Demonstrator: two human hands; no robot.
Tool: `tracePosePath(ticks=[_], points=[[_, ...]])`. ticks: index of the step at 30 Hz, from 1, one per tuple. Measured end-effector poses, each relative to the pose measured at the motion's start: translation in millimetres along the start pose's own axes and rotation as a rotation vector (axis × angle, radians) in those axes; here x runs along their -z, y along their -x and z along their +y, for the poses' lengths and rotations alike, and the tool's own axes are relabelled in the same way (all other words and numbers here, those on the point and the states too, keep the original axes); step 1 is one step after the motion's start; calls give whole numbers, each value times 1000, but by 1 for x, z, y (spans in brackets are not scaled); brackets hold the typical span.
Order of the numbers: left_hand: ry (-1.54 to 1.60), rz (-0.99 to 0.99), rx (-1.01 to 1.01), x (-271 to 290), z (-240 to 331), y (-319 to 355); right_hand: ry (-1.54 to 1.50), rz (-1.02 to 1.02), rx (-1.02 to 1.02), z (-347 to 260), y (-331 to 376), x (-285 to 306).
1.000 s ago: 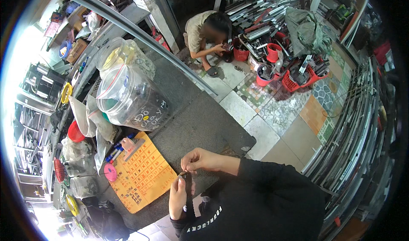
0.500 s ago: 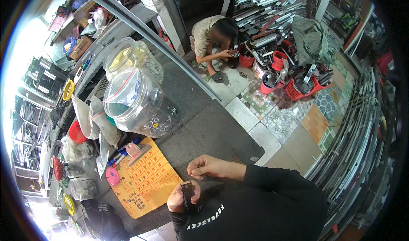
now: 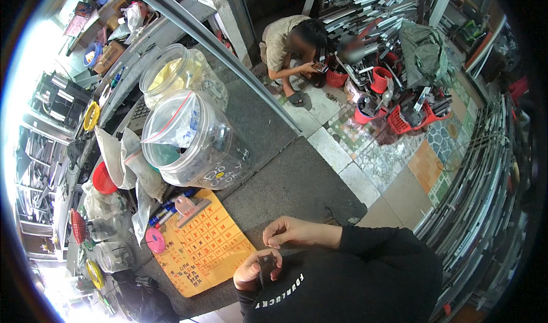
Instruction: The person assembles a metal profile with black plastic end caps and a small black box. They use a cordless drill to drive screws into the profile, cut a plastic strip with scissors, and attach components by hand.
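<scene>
My left hand [image 3: 249, 270] is closed around a small dark, block-shaped piece [image 3: 266, 264], held upright beside my black top. Just above it, my right hand [image 3: 291, 232] hovers apart from the piece, its fingertips curled together in a pinch. Whatever lies in that pinch, if anything, is too small to make out. Left of both hands a yellow gridded sheet [image 3: 220, 260] lies on the dark grey worktop [image 3: 274, 177], under a pink clip [image 3: 187, 208]. Blue marker pens [image 3: 164, 213] and a round pink object [image 3: 154, 240] rest by its edge.
Large clear plastic jars [image 3: 197, 146] stand beyond the sheet, next to filled bags [image 3: 140, 169]. A metal post [image 3: 217, 55] crosses the worktop's far side. Another person [image 3: 291, 43] crouches by red baskets [image 3: 399, 120] on the tiled floor. Long metal bars [image 3: 474, 209] line the right.
The whole view has shifted slightly, so everything sits a little further right. My hands keep nearly the same pose, the left still around the dark piece.
</scene>
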State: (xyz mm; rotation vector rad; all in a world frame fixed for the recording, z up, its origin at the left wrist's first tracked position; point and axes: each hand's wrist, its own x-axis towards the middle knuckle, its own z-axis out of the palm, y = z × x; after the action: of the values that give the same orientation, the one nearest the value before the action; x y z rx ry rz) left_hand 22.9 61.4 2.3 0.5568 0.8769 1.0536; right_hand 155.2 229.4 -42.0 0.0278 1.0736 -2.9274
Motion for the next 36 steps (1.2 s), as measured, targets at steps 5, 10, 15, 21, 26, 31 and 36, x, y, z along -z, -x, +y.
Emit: tracePosePath(ticks=[5, 10, 15, 21, 26, 31, 36], points=[[16, -8, 12, 1, 1, -1, -33, 22, -15, -1, 1, -1], [-14, 24, 0, 1, 0, 2, -42, 2, 9, -1, 0, -2], [-56, 11, -59, 2, -1, -1, -45, -5, -14, -4, 3, -2], [124, -125, -36, -7, -6, 7, -139, -121, 19, -7, -7, -14], [145, 35, -55, -21, -34, 70, -92, -263, -32, 7, -42, -67], [278, 416, -318, -33, -105, 194, -147, -429, -231, 63, -80, -158], [333, 899, -429, -54, -203, 345, 36, -568, -493, 167, -128, -264]])
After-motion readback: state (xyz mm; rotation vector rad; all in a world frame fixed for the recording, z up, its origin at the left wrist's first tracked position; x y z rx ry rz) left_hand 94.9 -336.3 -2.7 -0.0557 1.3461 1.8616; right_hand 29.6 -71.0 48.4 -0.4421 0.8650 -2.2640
